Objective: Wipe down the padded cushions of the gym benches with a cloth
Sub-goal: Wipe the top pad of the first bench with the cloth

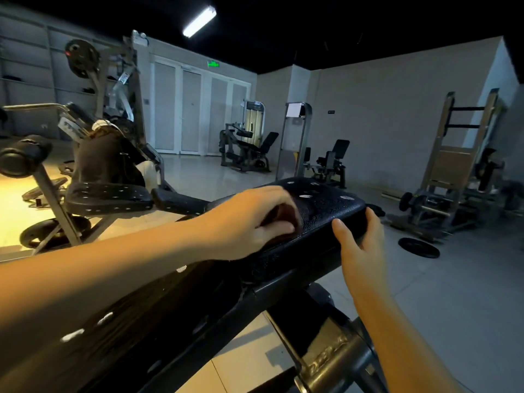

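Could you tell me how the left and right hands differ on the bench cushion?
The left hand lies on top of the black padded cushion, fingers curled over a dark reddish cloth; the right hand grips the cushion's side edge, thumb on top, without cloth. Both touch the same cushion.

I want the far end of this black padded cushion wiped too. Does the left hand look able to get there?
Probably yes. The left hand holds a dark reddish cloth on the black padded cushion, whose top beyond it lies bare; the right hand grips only its side edge.
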`<state>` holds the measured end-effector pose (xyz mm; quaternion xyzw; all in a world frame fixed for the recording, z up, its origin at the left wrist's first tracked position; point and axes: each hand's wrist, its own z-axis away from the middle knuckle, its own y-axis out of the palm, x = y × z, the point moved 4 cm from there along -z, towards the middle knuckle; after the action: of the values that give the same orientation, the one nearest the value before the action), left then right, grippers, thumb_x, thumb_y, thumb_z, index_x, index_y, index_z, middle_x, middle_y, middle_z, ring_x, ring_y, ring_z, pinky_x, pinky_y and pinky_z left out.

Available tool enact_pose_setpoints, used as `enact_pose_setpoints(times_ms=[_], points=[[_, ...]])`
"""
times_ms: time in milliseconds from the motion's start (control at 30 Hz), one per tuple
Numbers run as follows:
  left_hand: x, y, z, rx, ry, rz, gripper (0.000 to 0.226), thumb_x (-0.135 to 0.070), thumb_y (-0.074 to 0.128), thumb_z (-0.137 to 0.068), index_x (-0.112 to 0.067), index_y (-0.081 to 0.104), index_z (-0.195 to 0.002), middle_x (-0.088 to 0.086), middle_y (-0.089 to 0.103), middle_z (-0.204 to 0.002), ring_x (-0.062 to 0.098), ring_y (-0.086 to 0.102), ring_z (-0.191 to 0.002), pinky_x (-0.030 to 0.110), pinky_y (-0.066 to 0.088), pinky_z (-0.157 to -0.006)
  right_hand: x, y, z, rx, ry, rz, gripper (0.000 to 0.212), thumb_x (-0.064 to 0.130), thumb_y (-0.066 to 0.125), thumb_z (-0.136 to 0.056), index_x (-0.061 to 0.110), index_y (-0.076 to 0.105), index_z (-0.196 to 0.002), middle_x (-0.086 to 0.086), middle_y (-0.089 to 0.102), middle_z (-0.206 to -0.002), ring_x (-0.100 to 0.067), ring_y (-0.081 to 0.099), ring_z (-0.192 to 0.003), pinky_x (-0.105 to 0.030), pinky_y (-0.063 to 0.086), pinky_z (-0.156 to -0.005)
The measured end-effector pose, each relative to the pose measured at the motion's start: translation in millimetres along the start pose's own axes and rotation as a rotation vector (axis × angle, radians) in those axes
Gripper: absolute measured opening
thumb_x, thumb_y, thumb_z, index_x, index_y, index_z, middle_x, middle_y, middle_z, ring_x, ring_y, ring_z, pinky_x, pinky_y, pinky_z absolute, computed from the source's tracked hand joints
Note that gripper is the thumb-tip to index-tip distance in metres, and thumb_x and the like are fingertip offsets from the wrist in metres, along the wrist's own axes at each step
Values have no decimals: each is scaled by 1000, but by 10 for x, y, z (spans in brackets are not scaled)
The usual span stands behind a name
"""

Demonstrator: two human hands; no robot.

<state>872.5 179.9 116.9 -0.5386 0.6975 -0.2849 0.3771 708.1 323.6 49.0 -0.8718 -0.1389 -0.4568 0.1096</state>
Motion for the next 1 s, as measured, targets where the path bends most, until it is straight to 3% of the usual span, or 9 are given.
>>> enact_pose_setpoints(times_ms=[133,233,367,500,567,667,767,900,1000], points=[[849,-243,-26,-53,-286,-229,12,-34,65,-97,-24,60,-102,-8,59,-98,21,61,-100,35,47,-84,-13,16,-20,-5,-19,8,69,36,61,-100,23,27,-158,14,37,-145,-2,40,-127,-24,34,-101],[1135,-237,-285,-96,-476,-169,11,-32,66,-98,-23,58,-98,1,61,-102,29,61,-107,33,42,-82,7,21,-12,-11,-39,21,69,35,60,-100,21,26,-159,13,36,-149,-3,37,-132,-29,34,-109],[498,17,-457,-137,-270,-38,13,-32,68,-97,-22,62,-103,-6,62,-104,21,61,-103,34,48,-90,27,7,10,3,-35,24,71,37,60,-100,22,25,-160,8,36,-155,-6,39,-135,-26,34,-104],[100,35,-107,-37,-42,44,10,-29,68,-97,-24,65,-105,-12,63,-101,7,60,-95,20,47,-82,-5,5,-4,-2,-27,27,72,39,60,-99,23,24,-159,10,36,-153,-5,40,-131,-26,35,-102],[410,-97,-83,-38,-137,-57,8,-30,67,-97,-26,61,-101,-14,61,-96,10,60,-94,25,44,-80,-17,3,-16,-16,-27,23,74,39,61,-98,21,24,-160,8,35,-156,-7,40,-136,-29,35,-107],[1071,-280,-246,-35,-366,-333,14,-32,65,-97,-20,62,-104,0,65,-105,25,60,-103,33,42,-82,-12,2,-20,-6,-30,21,72,38,61,-99,22,24,-160,9,36,-154,-6,40,-134,-29,34,-107],[1164,-236,-497,-32,-425,-285,19,-30,64,-98,-15,65,-110,7,68,-116,30,61,-110,37,47,-90,30,3,-13,-14,-28,23,70,36,62,-99,23,27,-158,10,38,-150,-5,41,-131,-29,36,-106],[317,32,-596,-28,-159,-51,15,-30,67,-98,-19,66,-109,-3,67,-108,17,61,-101,30,48,-88,66,-7,10,4,-10,25,68,34,61,-100,23,28,-158,18,36,-139,1,39,-122,-10,34,-93],[22,74,-330,13,9,-22,10,-30,66,-98,-24,64,-107,-12,63,-101,4,58,-94,15,45,-81,62,6,29,12,9,6,68,34,61,-100,24,27,-158,17,36,-137,0,42,-119,-15,40,-96]])
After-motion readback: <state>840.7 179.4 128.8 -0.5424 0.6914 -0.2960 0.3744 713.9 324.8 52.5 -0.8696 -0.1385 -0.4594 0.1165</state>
